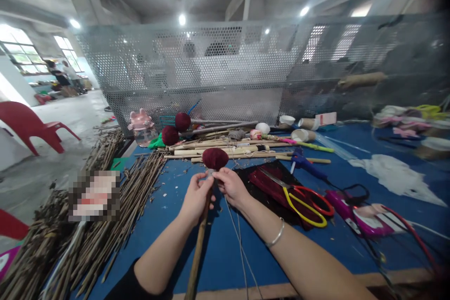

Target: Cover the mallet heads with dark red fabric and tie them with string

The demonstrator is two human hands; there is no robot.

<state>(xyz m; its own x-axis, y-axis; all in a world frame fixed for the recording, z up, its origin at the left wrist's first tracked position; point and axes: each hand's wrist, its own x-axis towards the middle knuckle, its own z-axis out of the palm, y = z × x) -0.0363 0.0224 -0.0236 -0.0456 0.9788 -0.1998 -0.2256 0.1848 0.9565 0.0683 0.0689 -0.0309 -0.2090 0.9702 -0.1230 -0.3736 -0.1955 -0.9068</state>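
Note:
In front of me a wooden stick [198, 253] runs up from the table's near edge, topped by a dark red fabric-covered ball [215, 158]. My left hand [197, 197] is wrapped round the stick just below the ball. Close beside it, my right hand [230, 186] pinches a thin grey string [240, 243] at the ball's base, with loose strands trailing down to the near edge. The fingertips of both hands nearly meet there, and they hide how the string lies on the stick.
Scissors [304, 204] with red and yellow handles lie on dark red cloth [262, 183] at the right. A blue glue gun [307, 165] rests behind them. Bundles of thin twigs [130, 206] cover the left. Two more red balls [170, 135] sit behind, before a perforated metal screen [225, 65].

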